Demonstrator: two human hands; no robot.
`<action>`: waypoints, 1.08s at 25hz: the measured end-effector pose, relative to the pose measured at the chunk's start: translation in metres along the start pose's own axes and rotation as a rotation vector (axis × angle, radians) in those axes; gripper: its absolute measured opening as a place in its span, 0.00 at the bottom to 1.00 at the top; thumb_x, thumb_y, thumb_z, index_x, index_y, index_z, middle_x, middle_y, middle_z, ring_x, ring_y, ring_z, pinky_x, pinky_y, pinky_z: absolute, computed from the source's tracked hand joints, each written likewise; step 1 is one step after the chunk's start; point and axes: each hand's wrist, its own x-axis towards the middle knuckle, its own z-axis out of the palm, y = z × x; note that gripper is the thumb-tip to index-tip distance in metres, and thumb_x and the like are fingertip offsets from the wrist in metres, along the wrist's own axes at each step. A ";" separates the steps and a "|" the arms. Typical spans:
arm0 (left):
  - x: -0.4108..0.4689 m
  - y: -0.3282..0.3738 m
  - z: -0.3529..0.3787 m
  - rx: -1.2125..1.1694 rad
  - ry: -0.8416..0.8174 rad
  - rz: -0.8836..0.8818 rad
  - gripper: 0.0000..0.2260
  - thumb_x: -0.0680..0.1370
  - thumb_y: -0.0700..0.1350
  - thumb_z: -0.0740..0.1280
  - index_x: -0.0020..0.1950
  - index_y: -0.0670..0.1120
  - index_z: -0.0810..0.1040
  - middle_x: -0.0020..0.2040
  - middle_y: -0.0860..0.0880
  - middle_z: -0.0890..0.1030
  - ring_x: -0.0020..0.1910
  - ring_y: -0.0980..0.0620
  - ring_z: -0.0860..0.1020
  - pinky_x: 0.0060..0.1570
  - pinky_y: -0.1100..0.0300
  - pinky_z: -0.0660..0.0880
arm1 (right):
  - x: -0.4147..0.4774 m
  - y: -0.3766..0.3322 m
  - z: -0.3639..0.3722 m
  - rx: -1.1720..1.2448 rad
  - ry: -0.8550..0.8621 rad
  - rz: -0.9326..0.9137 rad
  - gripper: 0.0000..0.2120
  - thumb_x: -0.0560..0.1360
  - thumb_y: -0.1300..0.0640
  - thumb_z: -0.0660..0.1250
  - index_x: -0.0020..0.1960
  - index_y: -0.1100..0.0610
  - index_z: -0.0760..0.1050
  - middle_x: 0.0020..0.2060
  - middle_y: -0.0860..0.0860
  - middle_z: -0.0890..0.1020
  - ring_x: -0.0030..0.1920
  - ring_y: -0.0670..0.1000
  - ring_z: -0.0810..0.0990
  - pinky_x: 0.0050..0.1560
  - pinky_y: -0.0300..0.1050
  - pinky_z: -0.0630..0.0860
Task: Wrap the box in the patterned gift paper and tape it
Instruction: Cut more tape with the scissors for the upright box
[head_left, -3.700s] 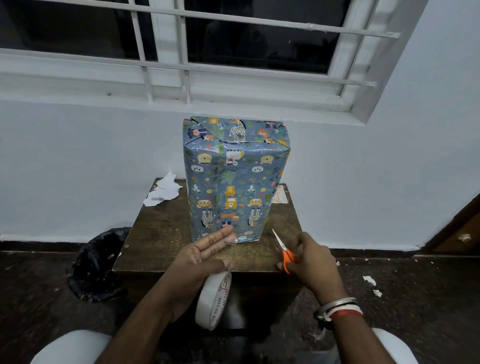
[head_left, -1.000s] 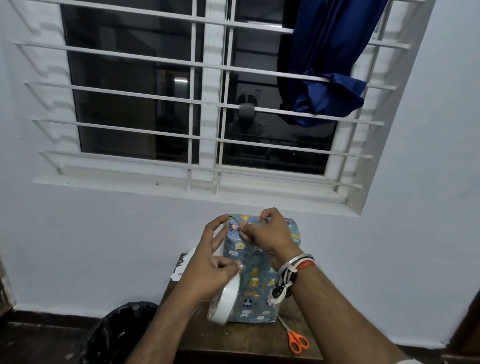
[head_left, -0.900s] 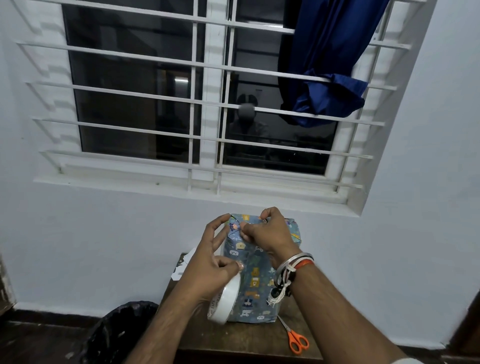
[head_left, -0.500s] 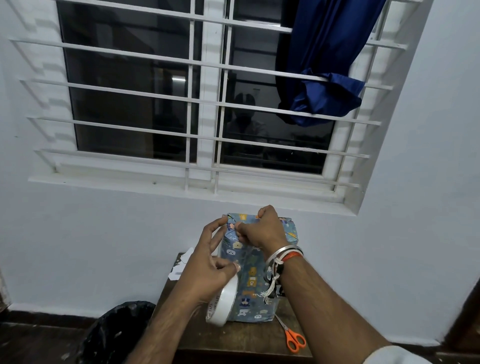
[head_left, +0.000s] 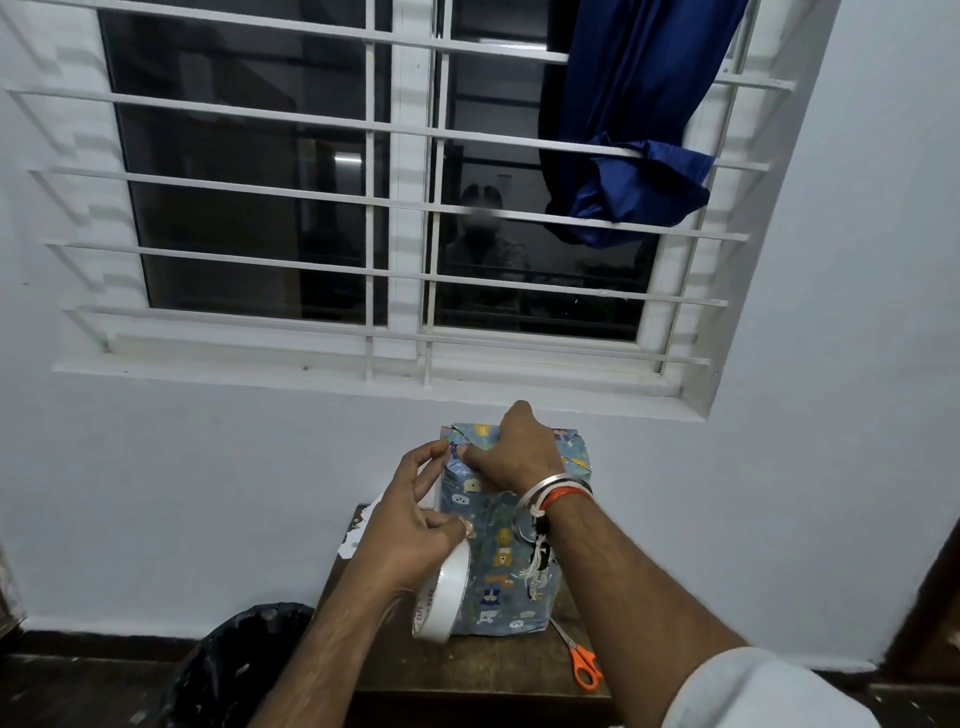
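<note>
One table (head_left: 467, 670) bearing upright wrapped box (head_left: 509, 603); right hand (head_left: 514, 452), fingers (head_left: 522, 421) curled, pinning top fold; left hand (head_left: 415, 525) pinching tape roll (head_left: 441, 597). Risk: fold springing open should pressure lift before tape adheres.

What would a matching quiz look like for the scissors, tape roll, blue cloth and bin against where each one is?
1 scissors
2 tape roll
3 blue cloth
4 bin

A draped over the window bars
B on the floor, left of the table
C in the left hand
D on the table, right of the box

Pairs: 1-D, 2-C, 3-A, 4-B
</note>
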 end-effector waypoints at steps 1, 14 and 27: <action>0.001 0.000 0.000 -0.001 0.004 0.002 0.36 0.73 0.30 0.72 0.65 0.68 0.70 0.72 0.65 0.73 0.43 0.35 0.85 0.51 0.38 0.80 | -0.001 0.001 0.000 0.011 0.000 -0.012 0.28 0.74 0.47 0.76 0.63 0.60 0.66 0.50 0.55 0.77 0.48 0.57 0.76 0.44 0.45 0.69; -0.016 0.010 0.013 -0.050 0.142 0.115 0.28 0.76 0.29 0.71 0.61 0.59 0.71 0.65 0.70 0.75 0.41 0.44 0.86 0.44 0.55 0.82 | -0.030 0.033 0.010 0.392 0.163 -0.333 0.12 0.78 0.57 0.72 0.44 0.53 0.68 0.29 0.47 0.74 0.28 0.44 0.69 0.32 0.35 0.68; -0.058 -0.067 0.049 -0.143 0.143 0.026 0.19 0.74 0.25 0.70 0.43 0.48 0.69 0.55 0.49 0.83 0.41 0.41 0.86 0.45 0.58 0.80 | -0.097 0.125 0.027 0.437 -0.075 -0.275 0.07 0.83 0.49 0.66 0.53 0.47 0.83 0.42 0.40 0.85 0.45 0.41 0.82 0.43 0.33 0.74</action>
